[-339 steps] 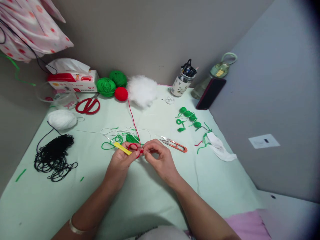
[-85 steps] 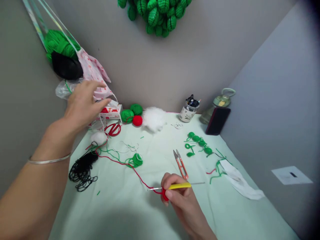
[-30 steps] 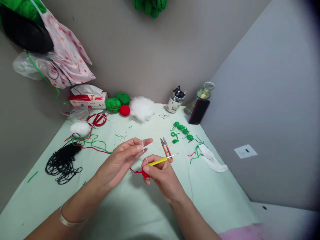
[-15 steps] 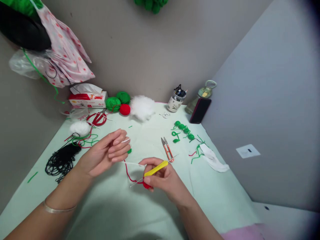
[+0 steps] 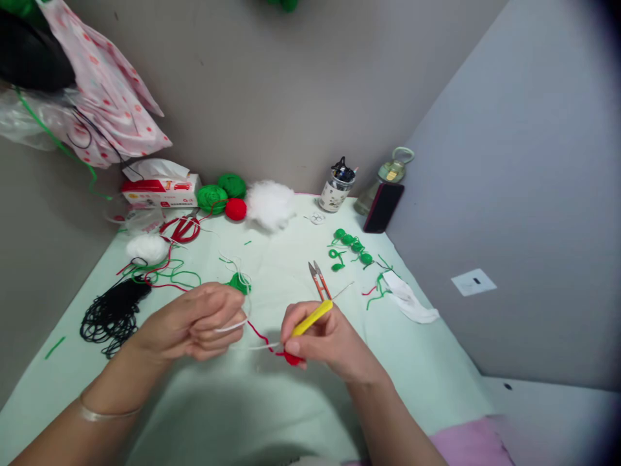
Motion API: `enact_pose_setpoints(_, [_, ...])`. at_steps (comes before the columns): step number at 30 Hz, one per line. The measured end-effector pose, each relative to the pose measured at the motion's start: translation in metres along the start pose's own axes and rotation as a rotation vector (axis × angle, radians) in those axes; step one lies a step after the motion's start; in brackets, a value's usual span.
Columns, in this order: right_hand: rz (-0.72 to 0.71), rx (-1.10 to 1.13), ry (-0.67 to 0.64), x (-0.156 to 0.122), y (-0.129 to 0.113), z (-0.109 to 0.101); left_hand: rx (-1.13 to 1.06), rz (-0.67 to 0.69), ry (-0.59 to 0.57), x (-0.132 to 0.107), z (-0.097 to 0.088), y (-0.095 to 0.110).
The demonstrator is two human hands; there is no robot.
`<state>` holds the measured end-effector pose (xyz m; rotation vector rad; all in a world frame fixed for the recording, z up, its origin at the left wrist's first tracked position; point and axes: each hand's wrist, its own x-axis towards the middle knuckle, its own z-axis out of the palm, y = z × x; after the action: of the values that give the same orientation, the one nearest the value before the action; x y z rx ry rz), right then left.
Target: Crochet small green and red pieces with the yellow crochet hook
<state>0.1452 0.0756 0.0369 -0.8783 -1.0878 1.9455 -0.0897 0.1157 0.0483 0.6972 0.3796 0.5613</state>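
Observation:
My left hand (image 5: 206, 320) is closed with a strand of white yarn (image 5: 231, 327) running through its fingers. That strand crosses to my right hand (image 5: 323, 346), which pinches a small red crocheted piece (image 5: 292, 358) and holds a crochet hook (image 5: 313, 318) with a yellow handle. The hook's thin metal end points up to the right. From the red piece a red yarn tail (image 5: 259, 332) leads up and left. A green crocheted piece (image 5: 239, 283) lies just beyond my left hand. Thread snips (image 5: 321, 282) with orange handles lie beyond my right hand.
Black cord (image 5: 111, 317), red-handled scissors (image 5: 180, 229) and a white yarn ball (image 5: 146, 248) lie on the left. Green yarn balls (image 5: 212, 199), white stuffing (image 5: 270, 205), a pen jar (image 5: 334, 191) and a phone (image 5: 384, 207) line the back. Small green pieces (image 5: 356, 247) lie right.
My left hand has curled its fingers closed around the white yarn and lowered slightly. My right hand has turned the hook a little, still holding it and the red piece. The view has shifted slightly.

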Motion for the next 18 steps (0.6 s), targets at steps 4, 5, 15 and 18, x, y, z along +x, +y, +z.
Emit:
enact_pose_setpoints(4, [0.061,-0.029,-0.265,-0.01,-0.003,-0.01,-0.139,0.219,0.169,-0.009,0.004,0.014])
enact_pose_setpoints(5, [0.064,-0.034,-0.317,-0.012,-0.003,-0.011,-0.2,0.307,0.254,-0.009,0.007,0.019])
enact_pose_setpoints(15, [0.096,0.043,-0.176,-0.005,0.009,-0.012,-0.459,0.557,0.431,0.013,0.023,0.028])
enact_pose_setpoints(18, [0.009,0.081,-0.029,0.008,0.014,-0.001,-0.4,0.529,0.44,0.024,0.031,0.009])
